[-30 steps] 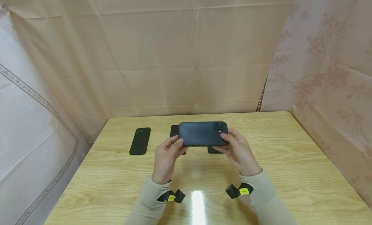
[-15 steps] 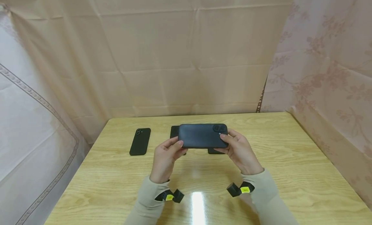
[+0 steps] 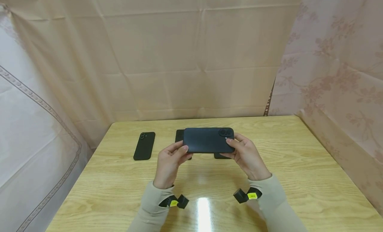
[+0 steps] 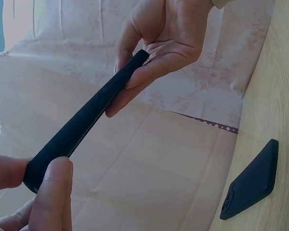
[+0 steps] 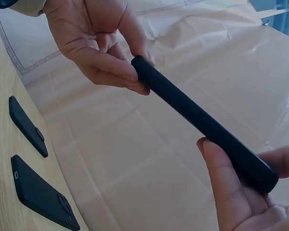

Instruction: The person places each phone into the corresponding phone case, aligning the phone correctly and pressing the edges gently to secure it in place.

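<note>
A dark smartphone (image 3: pixel 206 141) is held sideways above the table, its camera end at the right and its back toward the head camera. My left hand (image 3: pixel 168 163) pinches its left end, thumb on the back. At the camera end my right hand (image 3: pixel 250 158) grips it the same way. Both wrist views show the held smartphone (image 4: pixel 86 118) edge-on, apart from the tabletop. Another black smartphone (image 3: pixel 144 145) lies on the table to the left, camera side up. Behind the held one, two more dark phones, one left of centre (image 3: pixel 179 135) and one right of centre (image 3: pixel 220 156), are partly hidden.
The wooden table (image 3: pixel 101 192) ends at a beige cloth backdrop (image 3: pixel 191 65). Patterned cloth (image 3: pixel 338 75) hangs along the right side and white cloth (image 3: pixel 36 132) along the left. A bright reflection lies on the tabletop near the front.
Both hands have lowered the held smartphone slightly and tilted it a little, so its back looks darker. The phones on the table have stayed where they were.
</note>
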Motion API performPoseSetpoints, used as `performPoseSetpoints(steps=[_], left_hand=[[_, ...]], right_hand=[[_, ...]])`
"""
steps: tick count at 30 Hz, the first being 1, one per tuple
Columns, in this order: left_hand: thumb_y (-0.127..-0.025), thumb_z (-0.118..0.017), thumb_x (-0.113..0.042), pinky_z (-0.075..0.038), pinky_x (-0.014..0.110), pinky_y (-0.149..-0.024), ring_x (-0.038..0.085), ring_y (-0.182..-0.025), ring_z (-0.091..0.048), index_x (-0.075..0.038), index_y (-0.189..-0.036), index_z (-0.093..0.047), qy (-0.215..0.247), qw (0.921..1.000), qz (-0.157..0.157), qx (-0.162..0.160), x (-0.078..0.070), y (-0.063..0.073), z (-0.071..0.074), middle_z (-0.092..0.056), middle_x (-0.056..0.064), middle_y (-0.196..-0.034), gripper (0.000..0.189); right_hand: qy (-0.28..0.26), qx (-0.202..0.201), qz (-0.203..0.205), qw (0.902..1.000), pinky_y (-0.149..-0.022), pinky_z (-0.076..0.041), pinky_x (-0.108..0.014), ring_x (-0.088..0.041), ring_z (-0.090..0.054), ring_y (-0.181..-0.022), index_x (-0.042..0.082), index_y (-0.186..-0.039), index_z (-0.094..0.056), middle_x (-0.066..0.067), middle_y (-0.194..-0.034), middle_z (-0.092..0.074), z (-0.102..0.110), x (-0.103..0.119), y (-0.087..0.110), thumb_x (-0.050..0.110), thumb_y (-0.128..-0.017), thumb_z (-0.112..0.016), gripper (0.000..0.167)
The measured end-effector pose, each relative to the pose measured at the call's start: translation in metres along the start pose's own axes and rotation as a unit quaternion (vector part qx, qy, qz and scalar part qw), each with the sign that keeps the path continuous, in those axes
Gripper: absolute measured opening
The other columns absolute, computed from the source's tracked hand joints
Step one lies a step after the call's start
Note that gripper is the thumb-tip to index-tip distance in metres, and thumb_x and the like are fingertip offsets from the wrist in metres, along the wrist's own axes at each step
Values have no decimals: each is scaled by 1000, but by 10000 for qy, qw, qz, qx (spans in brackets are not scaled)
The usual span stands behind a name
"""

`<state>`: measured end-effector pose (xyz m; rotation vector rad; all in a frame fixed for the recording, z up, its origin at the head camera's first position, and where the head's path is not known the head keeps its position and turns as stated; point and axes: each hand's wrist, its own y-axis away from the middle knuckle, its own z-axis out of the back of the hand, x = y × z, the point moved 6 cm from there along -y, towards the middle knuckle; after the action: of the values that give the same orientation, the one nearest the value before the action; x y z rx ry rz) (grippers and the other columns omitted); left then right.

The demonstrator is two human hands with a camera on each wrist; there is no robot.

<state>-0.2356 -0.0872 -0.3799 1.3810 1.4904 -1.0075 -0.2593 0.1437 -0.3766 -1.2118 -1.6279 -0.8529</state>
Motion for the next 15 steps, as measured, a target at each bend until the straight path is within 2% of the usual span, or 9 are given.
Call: performPoseSetpoints(steps=[10, 15], left_hand=[[-91, -62, 4, -60, 28, -77, 12, -79, -72, 10, -121, -62, 40, 10000, 12, 13, 1, 0, -1, -72, 2, -91, 30], [-92, -61, 3, -60, 28, -77, 12, -79, -72, 10, -120, -62, 149, 9998, 102, 69, 4, 0, -2, -72, 3, -92, 29]], right_hand=[[-38, -18, -14, 10000, -82, -59, -27, -10, -71, -98, -4, -144, -36, 5, -111, -71, 0, 1, 1, 14, -101, -54, 50], [-111, -8, 36, 9999, -81, -59, -26, -10, -72, -96, -1, -140, -41, 5, -109, -72, 1, 2, 1, 15, -101, -55, 44]])
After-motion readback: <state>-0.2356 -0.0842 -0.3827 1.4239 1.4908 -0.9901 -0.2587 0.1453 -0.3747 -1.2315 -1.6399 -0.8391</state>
